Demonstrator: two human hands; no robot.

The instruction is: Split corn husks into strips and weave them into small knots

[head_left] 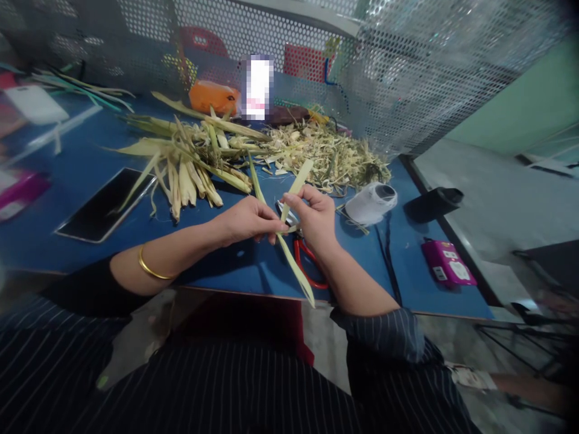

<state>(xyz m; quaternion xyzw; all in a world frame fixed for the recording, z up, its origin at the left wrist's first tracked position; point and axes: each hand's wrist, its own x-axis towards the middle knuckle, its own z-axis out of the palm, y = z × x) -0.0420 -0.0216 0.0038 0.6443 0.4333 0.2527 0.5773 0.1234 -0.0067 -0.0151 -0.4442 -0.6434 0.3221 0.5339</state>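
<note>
Pale green strips of what looks like corn husk (296,265) cross between my two hands above the table's front part. My left hand (253,222) pinches them where they cross, thumb against fingertips. With thumb and fingers closed, my right hand (314,220) grips an upright husk strip (299,181) just above that crossing. Red-handled scissors (312,265) lie under the hands, their blades partly covered by the husk and fingers. Beyond my left hand is a bundle of husks (185,181), and a heap of shredded husk (316,150) lies farther back.
A white thread spool (371,202), a black roll (433,205) and a purple box (449,263) stand at right on the blue table (253,271). A dark tablet-like slab (106,205) lies left. An orange bag (212,97) sits before the perforated metal screen (398,78).
</note>
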